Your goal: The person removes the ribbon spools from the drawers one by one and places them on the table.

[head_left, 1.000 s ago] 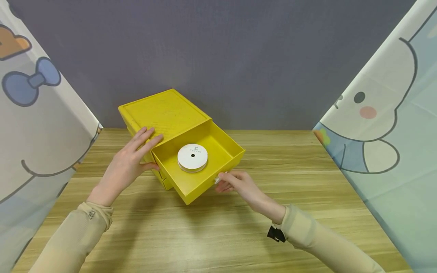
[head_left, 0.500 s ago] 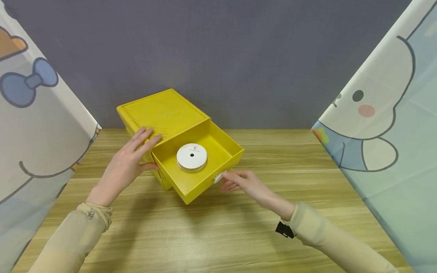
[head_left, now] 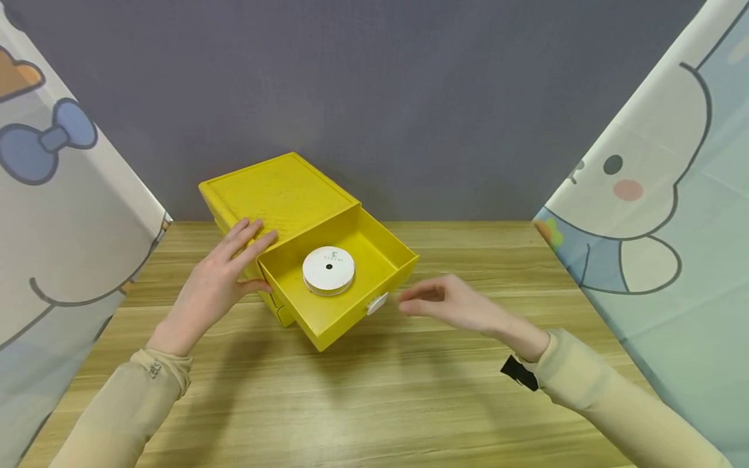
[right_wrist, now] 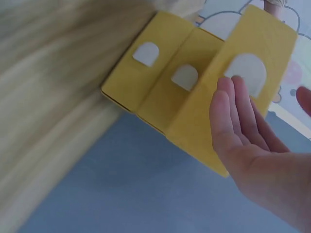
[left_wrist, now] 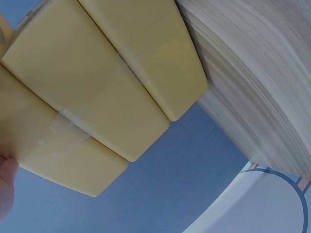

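A yellow drawer cabinet (head_left: 287, 192) stands on the table with its top drawer (head_left: 374, 244) pulled out. Inside that drawer lies a white round spool (head_left: 329, 268) with a small dark hole in its middle. My left hand (head_left: 213, 283) rests on the cabinet's top left edge, fingers spread over the top and thumb by the drawer's side. My right hand (head_left: 453, 302) is apart from the drawer, just right of its white handle (head_left: 377, 303), and holds nothing. In the right wrist view, the right hand's fingers (right_wrist: 248, 116) extend in front of the drawer face.
Two lower drawers with white handles (right_wrist: 184, 76) are pushed in, seen in the right wrist view. The wooden table (head_left: 468, 403) runs up to a grey back wall (head_left: 374, 97). Cartoon-printed cloths (head_left: 673, 214) flank both sides.
My right hand has let go of the drawer's white handle and moved right, away from it. The left hand, the drawer and the spool stay in place.
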### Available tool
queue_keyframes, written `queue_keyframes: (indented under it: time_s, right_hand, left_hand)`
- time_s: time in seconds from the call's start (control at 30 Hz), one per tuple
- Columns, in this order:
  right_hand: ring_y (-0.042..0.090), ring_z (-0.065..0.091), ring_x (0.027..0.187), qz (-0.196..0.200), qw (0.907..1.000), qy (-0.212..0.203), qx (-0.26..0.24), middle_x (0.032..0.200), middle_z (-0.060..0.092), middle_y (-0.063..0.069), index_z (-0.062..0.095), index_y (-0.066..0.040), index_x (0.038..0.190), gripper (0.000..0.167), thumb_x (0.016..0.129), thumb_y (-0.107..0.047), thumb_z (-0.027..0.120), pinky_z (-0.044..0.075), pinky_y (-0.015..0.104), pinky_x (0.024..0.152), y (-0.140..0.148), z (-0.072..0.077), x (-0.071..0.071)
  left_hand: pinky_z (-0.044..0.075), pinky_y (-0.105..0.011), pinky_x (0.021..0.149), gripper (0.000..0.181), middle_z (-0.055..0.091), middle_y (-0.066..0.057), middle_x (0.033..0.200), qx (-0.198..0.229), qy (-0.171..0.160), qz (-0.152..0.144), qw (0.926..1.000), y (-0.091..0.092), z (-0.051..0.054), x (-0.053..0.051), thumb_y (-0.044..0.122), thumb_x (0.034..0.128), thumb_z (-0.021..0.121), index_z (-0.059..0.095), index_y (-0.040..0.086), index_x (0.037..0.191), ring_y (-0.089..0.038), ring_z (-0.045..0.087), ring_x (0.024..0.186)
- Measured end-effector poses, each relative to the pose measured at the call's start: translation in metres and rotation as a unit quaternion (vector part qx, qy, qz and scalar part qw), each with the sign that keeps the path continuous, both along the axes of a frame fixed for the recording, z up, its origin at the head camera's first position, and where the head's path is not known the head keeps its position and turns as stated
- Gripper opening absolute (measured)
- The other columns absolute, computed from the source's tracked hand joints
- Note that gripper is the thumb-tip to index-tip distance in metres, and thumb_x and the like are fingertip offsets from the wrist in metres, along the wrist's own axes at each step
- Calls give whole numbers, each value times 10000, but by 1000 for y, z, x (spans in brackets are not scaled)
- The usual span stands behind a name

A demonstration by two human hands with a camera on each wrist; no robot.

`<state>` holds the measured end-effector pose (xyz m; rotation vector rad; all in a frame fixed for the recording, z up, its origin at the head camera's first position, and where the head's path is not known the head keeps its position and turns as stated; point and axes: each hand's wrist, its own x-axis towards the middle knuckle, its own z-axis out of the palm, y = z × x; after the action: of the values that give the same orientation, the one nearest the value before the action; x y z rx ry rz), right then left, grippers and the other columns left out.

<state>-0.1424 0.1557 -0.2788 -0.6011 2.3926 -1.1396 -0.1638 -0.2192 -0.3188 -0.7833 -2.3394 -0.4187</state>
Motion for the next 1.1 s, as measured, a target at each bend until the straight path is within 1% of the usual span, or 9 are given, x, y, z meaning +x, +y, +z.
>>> queue_keyframes:
  time_s: [0.13,0.27,0.37,0.5,0.67,0.83,1.0,1.1]
  right_hand:
    - [197,673,1060,212,9996,147,91,1165,704,98,649,-40,1207,393,922,-312,638,572,357,927,1,12,-3]
    - [196,683,1039,353,9990,222,135,1145,710,98,638,-21,1208,376,920,-263,648,584,333,909,0,25,-8]
    - [190,689,1019,382,9986,318,204,1118,717,94,630,-10,1215,379,907,-227,665,589,312,896,-3,34,-12]
    - [177,689,1011,428,9980,407,236,1097,720,87,622,1,1223,399,882,-194,694,585,283,900,-10,42,-17]
    - [182,687,1006,576,9972,447,189,1089,718,100,604,45,1232,439,863,-166,713,587,269,893,-17,47,-21]
    - [190,691,988,661,9963,521,154,1071,716,127,599,81,1220,463,843,-153,729,591,275,883,-22,54,-26]
    - [230,671,1048,727,9946,707,240,1145,694,149,607,38,1234,469,820,-134,744,570,326,944,-26,64,-29]
    - [249,643,1109,861,9912,965,296,1204,671,141,597,12,1255,497,803,-118,757,547,374,989,-28,70,-30]
  left_hand:
    - [503,-554,965,944,482,-200,1428,-4,38,-6,10000,-1,0,-1,125,504,892,519,132,1371,-378,399,1377]
    - [506,-549,965,947,482,-196,1429,14,62,-4,10000,-1,0,-1,120,500,894,520,129,1370,-378,401,1375]
    - [510,-549,963,945,483,-197,1427,28,85,-15,10000,-2,0,-1,115,501,896,520,126,1369,-381,404,1371]
    - [508,-545,968,947,487,-205,1420,35,114,-19,9999,-1,-1,0,111,499,895,520,122,1369,-387,409,1365]
    - [505,-539,976,956,485,-208,1422,6,86,-12,10000,0,-2,0,122,504,892,510,128,1380,-384,401,1373]
    - [513,-533,966,957,480,-207,1427,-5,89,5,10000,0,-2,0,129,507,890,506,130,1384,-385,397,1375]
    - [516,-530,963,958,483,-208,1423,-5,145,-6,9999,-1,-2,-1,125,503,890,506,123,1380,-389,403,1369]
    - [518,-532,958,958,485,-209,1420,-14,154,0,9999,-1,-3,-1,130,503,892,505,123,1379,-387,403,1370]
